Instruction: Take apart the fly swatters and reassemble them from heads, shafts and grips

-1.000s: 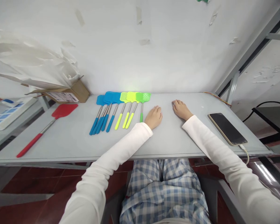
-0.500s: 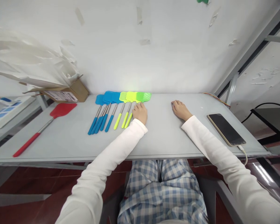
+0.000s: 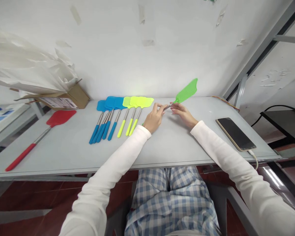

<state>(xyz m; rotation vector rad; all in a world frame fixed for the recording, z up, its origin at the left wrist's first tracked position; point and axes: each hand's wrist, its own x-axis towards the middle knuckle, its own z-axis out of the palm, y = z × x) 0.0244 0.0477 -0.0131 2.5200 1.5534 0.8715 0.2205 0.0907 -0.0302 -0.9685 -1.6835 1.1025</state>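
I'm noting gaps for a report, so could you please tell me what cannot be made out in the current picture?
Handle of the green swatter: head view, mostly hidden by the left hand.
Print on the box: head view, too small and blurred.
Rest of the blue-and-white item: head view, cut off by the picture's left edge.

From my remote seat I'm seeing finely textured plastic on the green swatter (image 3: pixel 187 92) and bare metal along its shaft (image 3: pixel 166 107). The phone (image 3: pixel 236 133) is looking glassy and smooth, the tabletop (image 3: pixel 182 144) smooth and dull; the box (image 3: pixel 80 95) is showing matt cardboard, the sleeves (image 3: pixel 124 160) wrinkled cloth.
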